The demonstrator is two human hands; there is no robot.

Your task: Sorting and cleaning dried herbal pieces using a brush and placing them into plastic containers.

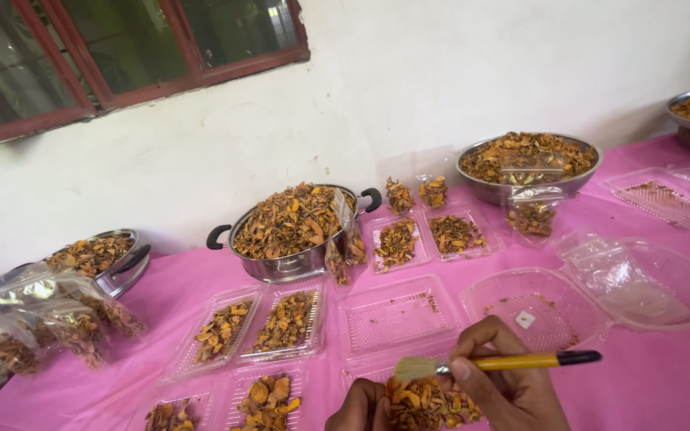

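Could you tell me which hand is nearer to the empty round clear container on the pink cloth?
Right. The right hand, holding a yellow-handled brush, sits just below the round container; the left hand lies farther off, down-left beside the dried pieces.

Bare pink surface (664, 375) lies open to the right of the right hand (505, 383), below the crumpled clear bags (624, 279). Ahead of both hands, an empty clear tray (397, 315) and a round clear dish (537, 307) sit close together. On the left, filled trays (221, 331) crowd the surface, leaving only narrow gaps, with the handled pot (289, 231) behind them.
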